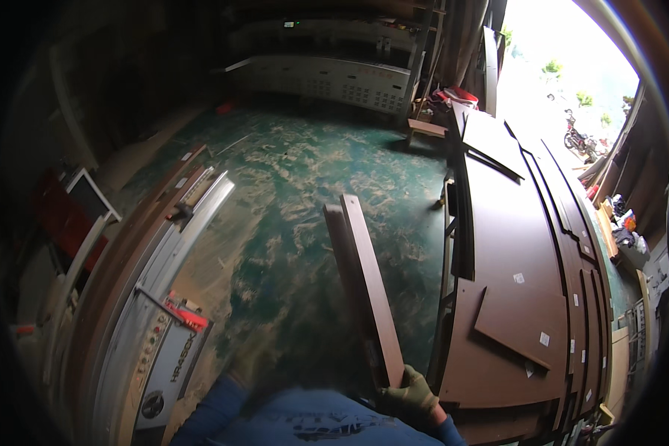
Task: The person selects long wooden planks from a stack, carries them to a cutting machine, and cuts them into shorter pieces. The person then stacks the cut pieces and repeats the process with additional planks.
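Observation:
My right hand (412,392), in an olive-green work glove, is closed round the near end of a pair of long, narrow brown boards (374,286). They lie against each other and slant forward over the green floor, their far ends pointing away from me. At the lower left my left sleeve (214,409) shows beside my blue shirt. The left hand (247,366) is a dark smear by the sleeve's end, and its fingers cannot be made out.
On the right, a long bench bears stacked brown panels (509,223), some with white labels. A grey machine (163,372) with a metal rail (201,219) and red handle (188,316) stands left. Sawdust streaks the green floor (297,171). Behind is a long pale machine (327,80); a bright doorway (565,52) opens far right.

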{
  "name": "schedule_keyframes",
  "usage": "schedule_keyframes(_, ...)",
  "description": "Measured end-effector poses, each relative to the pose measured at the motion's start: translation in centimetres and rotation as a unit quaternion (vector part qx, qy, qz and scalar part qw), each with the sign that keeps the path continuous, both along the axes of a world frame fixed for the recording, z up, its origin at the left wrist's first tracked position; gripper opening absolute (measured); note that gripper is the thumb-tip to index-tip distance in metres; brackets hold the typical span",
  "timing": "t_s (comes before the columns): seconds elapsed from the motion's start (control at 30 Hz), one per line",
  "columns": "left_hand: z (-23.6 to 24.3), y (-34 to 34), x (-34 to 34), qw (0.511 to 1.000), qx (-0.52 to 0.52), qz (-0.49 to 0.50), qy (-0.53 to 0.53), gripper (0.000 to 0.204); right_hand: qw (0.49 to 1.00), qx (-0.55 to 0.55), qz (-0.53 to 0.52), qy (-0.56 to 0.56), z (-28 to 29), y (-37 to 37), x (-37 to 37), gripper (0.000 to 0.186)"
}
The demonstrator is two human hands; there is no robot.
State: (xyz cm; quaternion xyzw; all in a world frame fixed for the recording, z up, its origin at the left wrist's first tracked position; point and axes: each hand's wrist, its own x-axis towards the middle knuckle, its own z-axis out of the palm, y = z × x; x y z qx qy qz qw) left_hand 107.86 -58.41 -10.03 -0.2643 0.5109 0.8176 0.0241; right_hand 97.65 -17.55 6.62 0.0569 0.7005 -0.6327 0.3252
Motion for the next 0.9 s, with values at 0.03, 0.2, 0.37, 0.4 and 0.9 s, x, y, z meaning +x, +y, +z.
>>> schedule_keyframes(0.03,-0.8,-0.5,-1.2,0.998,-0.065,-0.002,0.010,0.051,1.000,-0.014,0.004,0.024,-0.6,-0.4,-0.9,0.059)
schedule_keyframes(0.2,-5.3,-4.3,-10.4,0.999,-0.006,0.004,-0.049,0.050,0.998,0.007,-0.056,0.022,-3.1,-4.5,-7.7,0.058)
schedule_keyframes(0.37,-6.7,-10.6,-26.6,0.997,-0.004,-0.075,-0.031,0.032,0.995,0.057,-0.081,0.021,-2.5,-11.4,-17.1,0.061)
schedule_keyframes(0.4,-6.0,-12.1,-30.7,0.994,-0.033,-0.096,-0.032,0.031,0.994,0.063,-0.081,0.032,-1.8,-13.2,-19.2,0.065)
schedule_keyframes(0.9,6.6,-10.4,-75.3,0.890,0.319,-0.318,0.077,0.045,0.971,0.186,-0.001,0.147,-1.7,-25.8,-51.3,0.065)
